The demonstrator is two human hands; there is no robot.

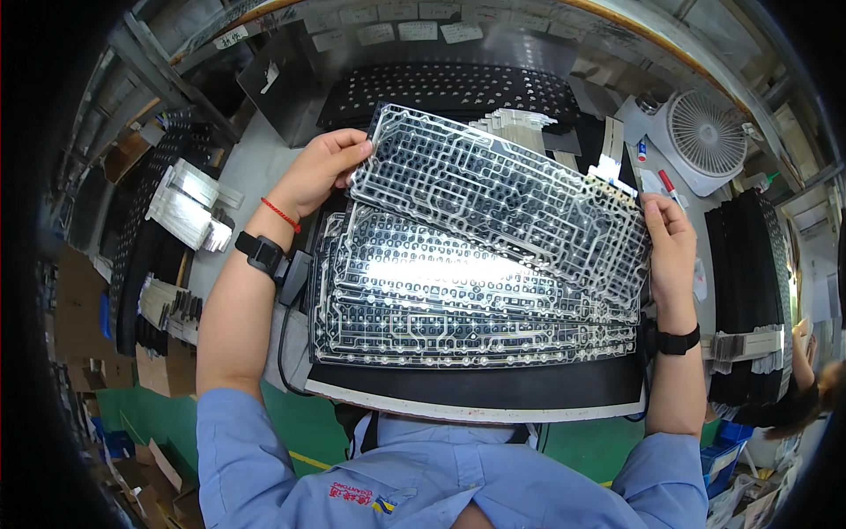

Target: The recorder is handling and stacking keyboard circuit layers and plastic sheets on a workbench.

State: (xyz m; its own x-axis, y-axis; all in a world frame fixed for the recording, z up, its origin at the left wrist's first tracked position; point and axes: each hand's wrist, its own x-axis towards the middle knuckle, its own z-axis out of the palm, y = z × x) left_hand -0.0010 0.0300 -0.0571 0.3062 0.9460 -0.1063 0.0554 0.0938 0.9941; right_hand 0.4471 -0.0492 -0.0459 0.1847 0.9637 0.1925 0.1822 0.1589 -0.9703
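Note:
A clear keyboard membrane (502, 203) with silver circuit traces is held up between my hands, tilted down toward the right. Its upper left corner is pinched in my left hand (330, 166), thumb on top. My right hand (670, 242) grips the right edge, thumb also on the near face. A pale flat tail (610, 154) sticks up from the membrane's upper right side. Beneath it lies a fanned stack of similar membranes (467, 339) on a black work surface (476, 388). Glare whitens part of that stack, and the held membrane hides its upper right part.
A white fan (705, 132) stands at the far right, near a red marker (667, 182) and a blue-labelled marker (641, 151). Black perforated sheets (441, 93) lie at the back. More black stacks (749, 291) with pale tails flank both sides. A cable (284, 344) hangs at the left.

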